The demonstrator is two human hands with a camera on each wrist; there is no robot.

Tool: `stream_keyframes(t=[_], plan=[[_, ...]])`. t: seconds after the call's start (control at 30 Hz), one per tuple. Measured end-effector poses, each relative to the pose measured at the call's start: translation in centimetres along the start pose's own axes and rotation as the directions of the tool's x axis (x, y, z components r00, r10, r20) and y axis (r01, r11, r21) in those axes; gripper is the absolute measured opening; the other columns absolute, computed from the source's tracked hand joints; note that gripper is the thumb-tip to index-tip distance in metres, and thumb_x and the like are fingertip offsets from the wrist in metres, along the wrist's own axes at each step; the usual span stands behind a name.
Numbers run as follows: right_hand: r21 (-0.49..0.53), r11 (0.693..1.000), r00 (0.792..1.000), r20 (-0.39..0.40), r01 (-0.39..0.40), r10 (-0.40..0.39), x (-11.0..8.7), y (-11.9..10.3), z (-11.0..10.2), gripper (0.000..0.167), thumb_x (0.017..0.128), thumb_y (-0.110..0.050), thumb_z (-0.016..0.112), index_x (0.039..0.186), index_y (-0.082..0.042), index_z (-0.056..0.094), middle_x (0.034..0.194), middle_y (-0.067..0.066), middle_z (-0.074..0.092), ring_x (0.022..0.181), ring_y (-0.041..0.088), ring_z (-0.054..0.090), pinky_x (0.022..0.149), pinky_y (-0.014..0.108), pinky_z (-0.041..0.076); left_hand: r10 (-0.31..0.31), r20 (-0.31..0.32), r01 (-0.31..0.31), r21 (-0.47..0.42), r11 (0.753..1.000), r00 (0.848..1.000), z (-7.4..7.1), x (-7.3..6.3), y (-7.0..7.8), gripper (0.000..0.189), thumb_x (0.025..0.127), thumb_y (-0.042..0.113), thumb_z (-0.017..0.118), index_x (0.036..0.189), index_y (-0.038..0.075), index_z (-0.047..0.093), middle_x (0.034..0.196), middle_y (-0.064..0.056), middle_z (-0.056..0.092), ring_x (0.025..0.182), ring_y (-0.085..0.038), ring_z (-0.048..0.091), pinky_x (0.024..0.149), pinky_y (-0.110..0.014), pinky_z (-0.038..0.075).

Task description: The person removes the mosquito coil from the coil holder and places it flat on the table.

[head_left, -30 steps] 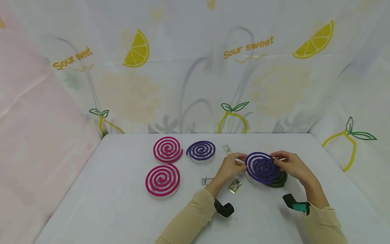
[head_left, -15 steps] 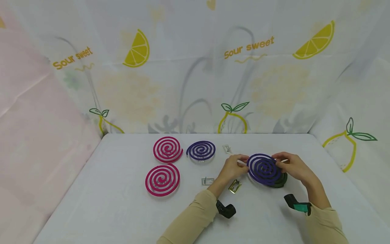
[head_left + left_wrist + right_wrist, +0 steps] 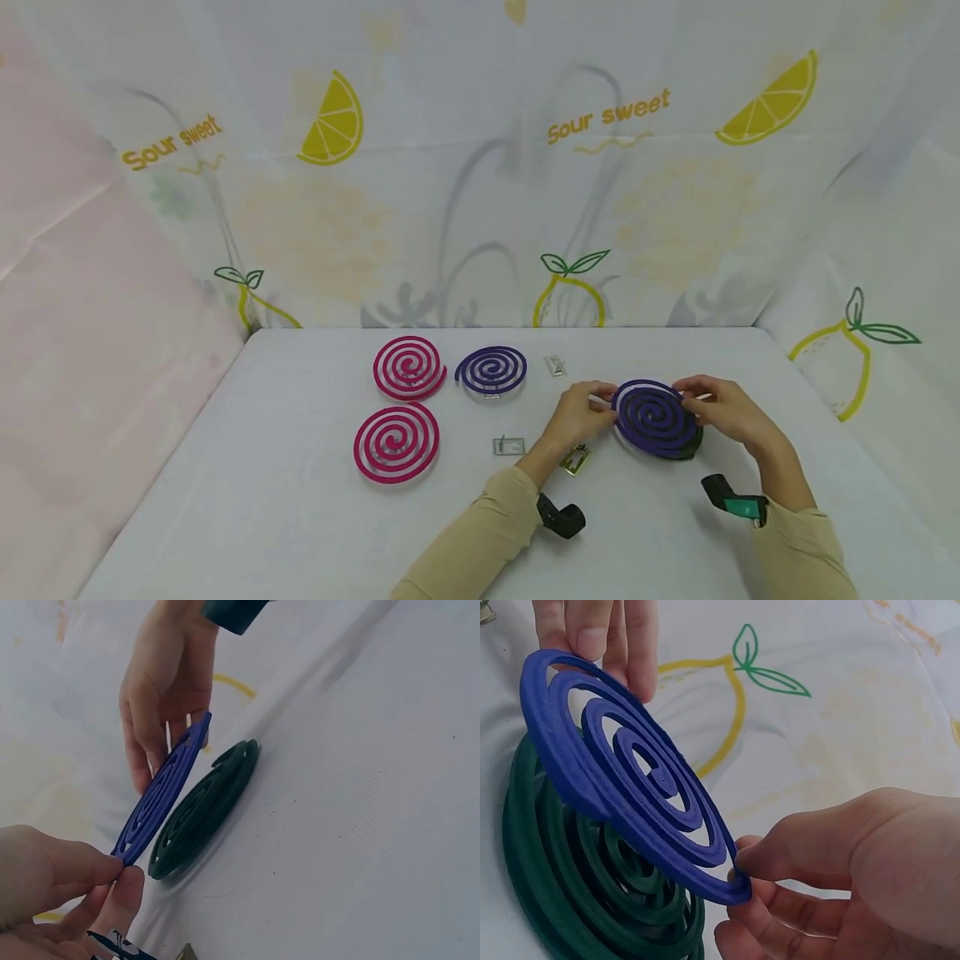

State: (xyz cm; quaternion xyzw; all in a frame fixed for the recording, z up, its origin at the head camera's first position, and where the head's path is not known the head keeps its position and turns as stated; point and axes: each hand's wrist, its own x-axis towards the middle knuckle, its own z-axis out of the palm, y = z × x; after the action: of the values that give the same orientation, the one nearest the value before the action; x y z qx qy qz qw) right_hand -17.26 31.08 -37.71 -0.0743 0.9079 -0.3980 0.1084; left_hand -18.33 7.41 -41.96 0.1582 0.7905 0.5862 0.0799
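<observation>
A purple mosquito coil (image 3: 654, 417) is held between my two hands at the right of the table. My left hand (image 3: 577, 417) pinches its left edge between thumb and fingers; my right hand (image 3: 723, 407) pinches the opposite edge. In the right wrist view the purple coil (image 3: 562, 769) hangs tilted over a thick dark green coil (image 3: 525, 832), overlapping it. From the left wrist a narrow gap shows between the purple coil and the green coil (image 3: 199, 825), which lies on the white table. In the head view, only the green coil's lower right edge (image 3: 692, 450) peeks out.
Left of my hands lie two pink coils (image 3: 396, 457) (image 3: 408, 392) and another purple coil (image 3: 491, 387). Small metal coil stands (image 3: 509, 447) (image 3: 555, 366) and a gold one (image 3: 575, 460) sit near my left forearm. A printed cloth (image 3: 450, 208) rises behind the table.
Both hands have carried the purple coil slightly right and toward me, and it now covers more of the green coil. The head view has shifted a little.
</observation>
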Motion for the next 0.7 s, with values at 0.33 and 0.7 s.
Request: stream_keyframes(t=[0.33, 0.7], plan=[[-0.02, 1.0, 0.999, 0.027, -0.02, 0.021, 0.2, 0.7, -0.1, 0.034, 0.096, -0.009, 0.049, 0.124, 0.009, 0.051, 0.115, 0.025, 0.057, 0.089, 0.01, 0.057, 0.069, 0.024, 0.052, 0.009, 0.008, -0.009, 0.037, 0.999, 1.0, 0.5, 0.0, 0.0, 0.037, 0.081, -0.003, 0.066, 0.118, 0.002, 0.064, 0.107, -0.012, 0.068, 0.091, -0.018, 0.07, 0.069, -0.012, 0.049], [-0.04, 0.999, 0.998, 0.044, -0.034, 0.036, 0.2, 1.3, -0.2, 0.033, 0.096, -0.009, 0.048, 0.123, 0.01, 0.051, 0.114, 0.026, 0.058, 0.089, 0.013, 0.056, 0.068, 0.025, 0.052, 0.004, 0.026, -0.006, 0.098, 0.995, 1.0, 0.8, 0.1, 0.1, 0.038, 0.082, -0.002, 0.066, 0.12, 0.002, 0.063, 0.109, -0.012, 0.067, 0.093, -0.017, 0.069, 0.071, -0.011, 0.048]])
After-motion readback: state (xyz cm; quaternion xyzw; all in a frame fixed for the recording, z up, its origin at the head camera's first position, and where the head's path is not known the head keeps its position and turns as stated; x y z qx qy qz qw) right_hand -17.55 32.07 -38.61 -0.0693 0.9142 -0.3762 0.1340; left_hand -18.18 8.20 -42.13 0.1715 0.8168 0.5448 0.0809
